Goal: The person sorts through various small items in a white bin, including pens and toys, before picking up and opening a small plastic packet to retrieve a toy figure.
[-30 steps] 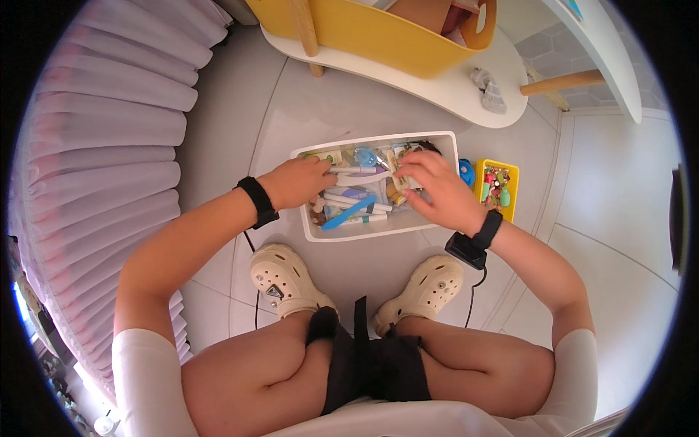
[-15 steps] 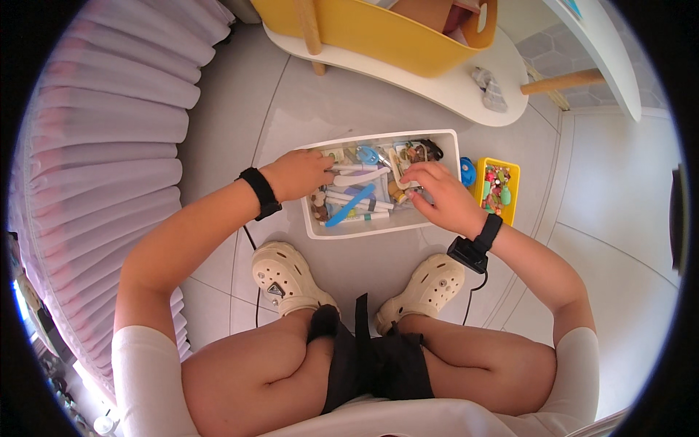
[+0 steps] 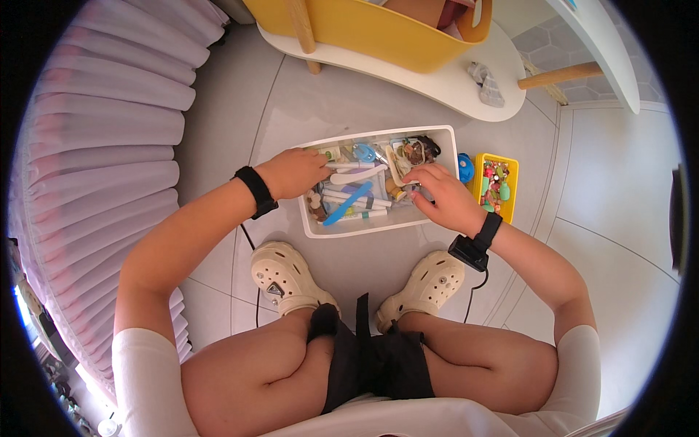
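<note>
A white bin [image 3: 378, 231] on the tiled floor holds white sticks, a blue knife-shaped tool [image 3: 348, 202], a light blue round item [image 3: 364, 153] and a dark bundle [image 3: 426, 148]. My left hand [image 3: 295, 172] reaches over the bin's left side, fingers loosely curved and apart on the contents, fingertips partly hidden. My right hand [image 3: 445, 195] is over the right half, thumb and fingers apart, index finger at a small pale tray [image 3: 399, 164]; I cannot make out anything held.
Right of the bin sit a blue round object [image 3: 466, 167] and a yellow tray [image 3: 512, 191] of small colourful pieces. Behind are a low white shelf [image 3: 480, 109] and yellow basket [image 3: 429, 54]. A pleated curtain [image 3: 109, 146] lines the left; my clogs [image 3: 284, 277] are below the bin.
My right fingertips have shifted slightly down and right, uncovering more of the bin's upper right contents. My left hand has edged slightly up and left. The bin appears marginally higher in view.
</note>
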Demonstrator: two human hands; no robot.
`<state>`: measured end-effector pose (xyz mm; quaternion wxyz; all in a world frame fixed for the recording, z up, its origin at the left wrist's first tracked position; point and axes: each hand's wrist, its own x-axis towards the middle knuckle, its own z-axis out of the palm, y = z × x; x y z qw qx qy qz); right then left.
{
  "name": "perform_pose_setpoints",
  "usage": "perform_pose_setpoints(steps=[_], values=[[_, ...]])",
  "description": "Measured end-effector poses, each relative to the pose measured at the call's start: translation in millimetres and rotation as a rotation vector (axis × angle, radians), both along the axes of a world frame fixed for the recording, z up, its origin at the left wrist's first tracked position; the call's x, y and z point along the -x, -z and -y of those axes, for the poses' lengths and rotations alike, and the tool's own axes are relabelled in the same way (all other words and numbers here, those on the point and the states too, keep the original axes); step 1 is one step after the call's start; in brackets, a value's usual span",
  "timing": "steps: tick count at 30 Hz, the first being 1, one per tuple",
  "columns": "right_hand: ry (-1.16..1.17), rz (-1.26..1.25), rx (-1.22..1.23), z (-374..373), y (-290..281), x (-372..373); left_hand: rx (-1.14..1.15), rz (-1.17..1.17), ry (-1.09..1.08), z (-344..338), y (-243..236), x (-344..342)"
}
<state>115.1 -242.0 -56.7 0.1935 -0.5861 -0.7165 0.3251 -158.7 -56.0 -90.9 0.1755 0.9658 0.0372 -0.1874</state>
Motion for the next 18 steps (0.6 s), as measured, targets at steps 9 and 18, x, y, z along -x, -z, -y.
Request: perform_pose_setpoints(steps=[9, 18], values=[[0.008, 0.01, 0.021, 2, 3, -2, 0.036, -0.045, 0.0, 3, -6, 1], [0.016, 0.013, 0.023, 4, 6, -5, 0.089, -0.098, 0.015, 2, -11, -2]])
